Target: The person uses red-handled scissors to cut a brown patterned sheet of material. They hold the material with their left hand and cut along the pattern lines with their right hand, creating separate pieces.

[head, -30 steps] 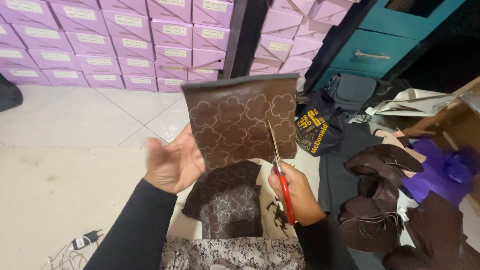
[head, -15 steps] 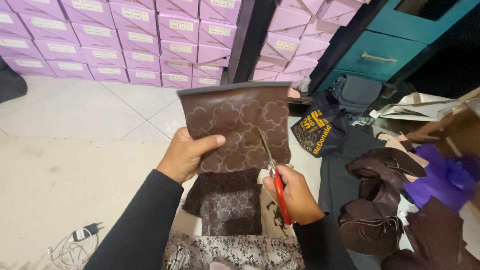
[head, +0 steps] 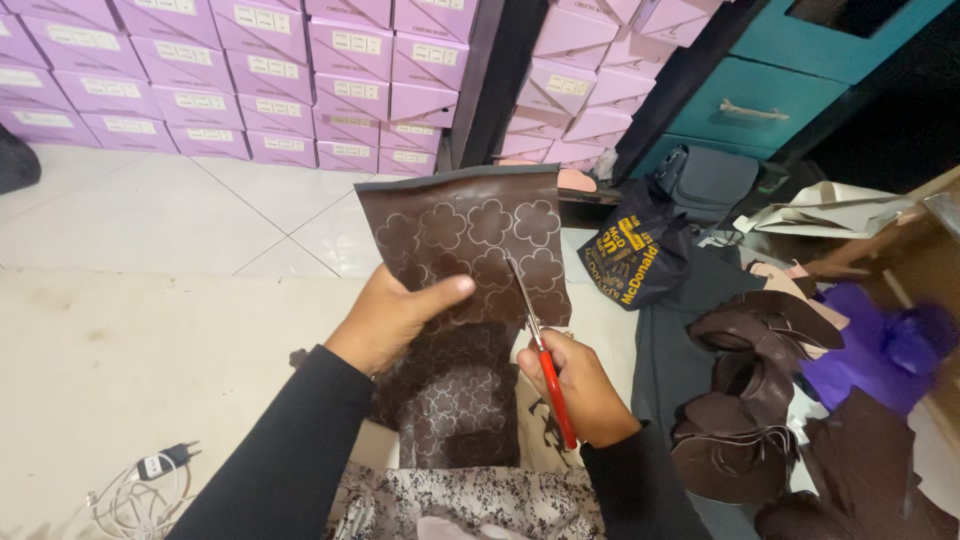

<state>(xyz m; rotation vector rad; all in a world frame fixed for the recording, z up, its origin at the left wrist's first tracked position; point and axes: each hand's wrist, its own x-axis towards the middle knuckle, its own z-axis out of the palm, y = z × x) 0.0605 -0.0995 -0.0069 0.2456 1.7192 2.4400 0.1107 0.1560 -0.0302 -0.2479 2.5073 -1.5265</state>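
Brown patterned sheet pinched in left hand; right hand closed round red-handled scissors

the left hand pinches the left edge of a brown leather sheet printed with flower outlines, held upright. the right hand, just right of the sheet, holds red-handled scissors, blades cutting into its lower edge. behind the sheet stand stacked purple boxes.

Even, fairly bright indoor light with soft shadows, a dark upper right corner and slight blur at the right edge.
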